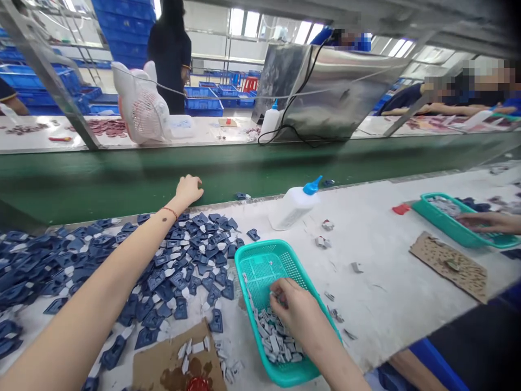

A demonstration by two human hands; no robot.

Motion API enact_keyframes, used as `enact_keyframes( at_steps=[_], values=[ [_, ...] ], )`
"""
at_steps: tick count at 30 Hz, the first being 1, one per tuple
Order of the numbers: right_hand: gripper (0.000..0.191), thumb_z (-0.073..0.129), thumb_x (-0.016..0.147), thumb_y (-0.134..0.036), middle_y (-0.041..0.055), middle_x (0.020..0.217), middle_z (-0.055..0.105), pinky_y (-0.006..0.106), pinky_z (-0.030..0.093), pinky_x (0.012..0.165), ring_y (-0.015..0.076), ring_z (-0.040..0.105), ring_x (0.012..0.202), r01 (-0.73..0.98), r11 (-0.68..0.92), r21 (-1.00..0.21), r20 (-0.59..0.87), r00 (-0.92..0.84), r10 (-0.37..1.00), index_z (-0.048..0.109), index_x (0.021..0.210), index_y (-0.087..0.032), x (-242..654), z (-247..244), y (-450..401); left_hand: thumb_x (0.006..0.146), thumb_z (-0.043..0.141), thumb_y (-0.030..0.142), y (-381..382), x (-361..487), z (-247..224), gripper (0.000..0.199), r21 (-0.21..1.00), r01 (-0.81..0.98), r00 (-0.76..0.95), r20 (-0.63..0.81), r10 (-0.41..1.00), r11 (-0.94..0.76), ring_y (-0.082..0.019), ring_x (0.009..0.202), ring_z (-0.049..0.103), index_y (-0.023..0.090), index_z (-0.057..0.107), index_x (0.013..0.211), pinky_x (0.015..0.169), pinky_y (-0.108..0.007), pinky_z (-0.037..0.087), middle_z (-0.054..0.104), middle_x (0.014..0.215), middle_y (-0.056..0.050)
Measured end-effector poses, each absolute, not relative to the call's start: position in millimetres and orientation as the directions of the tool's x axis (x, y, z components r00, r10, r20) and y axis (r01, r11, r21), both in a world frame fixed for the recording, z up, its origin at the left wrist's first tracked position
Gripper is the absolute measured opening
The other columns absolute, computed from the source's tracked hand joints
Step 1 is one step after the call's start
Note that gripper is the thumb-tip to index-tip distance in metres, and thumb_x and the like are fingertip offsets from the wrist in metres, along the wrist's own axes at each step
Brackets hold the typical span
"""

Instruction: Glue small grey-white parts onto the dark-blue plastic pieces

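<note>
My left hand (189, 191) reaches out over the green conveyor belt (122, 184), its fingers bent and apart from the thumb, with nothing visible between them. Below that arm lies a wide heap of dark blue molded pieces (171, 277), many with a white tab. My right hand (291, 307) is inside a teal plastic basket (295, 374), fingers curled together above small grey-white pieces (272, 339). Whatever its fingertips hold is hidden. A piece of cardboard (154, 361) near the front edge carries a few grey-white pieces, brown stains and a red blob.
A white bottle with a blue nozzle (293, 206) stands behind the basket. To the right are another person's hand in a second teal basket (443, 220) and a dotted cardboard strip (448, 266). Across the belt stand a white fan (142, 103) and a metal panel (337, 87).
</note>
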State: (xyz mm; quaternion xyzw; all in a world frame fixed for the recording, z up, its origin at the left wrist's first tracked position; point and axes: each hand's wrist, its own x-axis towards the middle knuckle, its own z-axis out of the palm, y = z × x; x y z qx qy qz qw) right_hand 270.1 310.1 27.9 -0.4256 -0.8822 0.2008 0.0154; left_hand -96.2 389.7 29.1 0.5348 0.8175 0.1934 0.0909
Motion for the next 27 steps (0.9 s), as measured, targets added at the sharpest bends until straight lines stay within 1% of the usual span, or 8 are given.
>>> enact_keyframes(
  at_steps=[4, 7, 10, 14, 17, 20, 24, 27],
  values=[
    [0.023, 0.044, 0.088, -0.013, 0.0070, 0.085, 0.064, 0.031, 0.049, 0.063, 0.0207, 0.064, 0.073, 0.634, 0.603, -0.485, -0.079, -0.718, 0.692, 0.061, 0.103, -0.017, 261.3, 32.9, 322.7, 0.090, 0.059, 0.032, 416.5, -65.0, 28.6, 0.036, 0.399, 0.900, -0.223, 0.079, 0.972, 0.174, -0.028, 0.119, 0.053, 0.016, 0.057, 0.122, 0.099, -0.052, 0.043, 0.055, 0.130, -0.011],
    [0.021, 0.044, 0.091, -0.015, 0.0073, 0.088, 0.065, 0.030, 0.048, 0.061, 0.0200, 0.064, 0.073, 0.589, 0.648, -0.483, -0.048, -0.757, 0.652, 0.064, 0.094, -0.019, 260.5, 31.6, 326.4, 0.090, 0.060, 0.031, 431.9, -38.6, 23.3, 0.037, 0.427, 0.901, -0.116, 0.050, 0.992, 0.084, -0.028, 0.118, 0.054, 0.017, 0.056, 0.124, 0.098, -0.052, 0.044, 0.055, 0.131, -0.011],
    [0.019, 0.046, 0.091, -0.013, 0.0062, 0.086, 0.067, 0.030, 0.049, 0.064, 0.0204, 0.065, 0.077, 0.590, 0.668, -0.453, -0.030, -0.759, 0.650, 0.062, 0.086, -0.020, 267.2, 27.0, 323.8, 0.090, 0.059, 0.030, 439.2, -22.0, 18.7, 0.033, 0.472, 0.876, -0.123, 0.014, 0.992, 0.102, -0.026, 0.113, 0.057, 0.016, 0.058, 0.119, 0.095, -0.050, 0.047, 0.057, 0.127, -0.011],
    [0.017, 0.049, 0.090, -0.011, 0.0052, 0.083, 0.068, 0.031, 0.050, 0.070, 0.0219, 0.065, 0.082, 0.622, 0.699, -0.353, -0.019, -0.751, 0.660, 0.060, 0.081, -0.020, 278.0, 21.1, 316.6, 0.090, 0.060, 0.030, 434.4, -17.7, 24.5, 0.027, 0.589, 0.787, -0.230, 0.005, 0.973, 0.183, -0.024, 0.107, 0.060, 0.014, 0.062, 0.112, 0.092, -0.048, 0.049, 0.062, 0.119, -0.010],
    [0.014, 0.049, 0.091, -0.013, 0.0057, 0.090, 0.069, 0.032, 0.050, 0.070, 0.0228, 0.066, 0.085, 0.637, 0.713, -0.293, -0.011, -0.748, 0.664, 0.061, 0.089, -0.021, 281.5, 19.3, 312.2, 0.086, 0.063, 0.025, 415.2, -18.0, 39.0, 0.018, 0.726, 0.656, -0.320, 0.018, 0.947, 0.208, -0.024, 0.100, 0.065, 0.011, 0.064, 0.098, 0.090, -0.044, 0.051, 0.068, 0.105, -0.010],
    [0.018, 0.050, 0.092, -0.015, 0.0076, 0.100, 0.070, 0.033, 0.051, 0.072, 0.0239, 0.067, 0.089, 0.643, 0.717, -0.268, 0.001, -0.745, 0.667, 0.062, 0.104, -0.020, 281.7, 18.3, 310.2, 0.087, 0.059, 0.023, 375.7, -13.7, 59.9, 0.016, 0.865, 0.466, -0.372, 0.000, 0.928, 0.187, -0.022, 0.087, 0.070, 0.009, 0.061, 0.094, 0.079, -0.034, 0.056, 0.072, 0.093, -0.012],
    [0.019, 0.048, 0.093, -0.018, 0.0077, 0.095, 0.070, 0.033, 0.051, 0.077, 0.0230, 0.067, 0.090, 0.613, 0.743, -0.271, 0.008, -0.770, 0.638, 0.067, 0.092, -0.019, 279.8, 16.1, 311.1, 0.087, 0.059, 0.025, 291.3, -2.6, 90.7, 0.017, 0.963, 0.233, -0.402, -0.031, 0.915, 0.135, -0.017, 0.082, 0.072, 0.011, 0.056, 0.096, 0.074, -0.027, 0.058, 0.072, 0.094, -0.011],
    [0.023, 0.047, 0.094, -0.020, 0.0091, 0.094, 0.069, 0.034, 0.051, 0.080, 0.0230, 0.066, 0.090, 0.599, 0.750, -0.280, 0.023, -0.777, 0.629, 0.070, 0.091, -0.018, 277.6, 13.6, 314.0, 0.081, 0.068, 0.025, 219.1, 5.6, 106.7, 0.021, 0.994, -0.075, -0.428, -0.103, 0.898, 0.078, -0.014, 0.075, 0.072, 0.015, 0.058, 0.097, 0.071, -0.024, 0.058, 0.071, 0.093, -0.005]
  ],
)
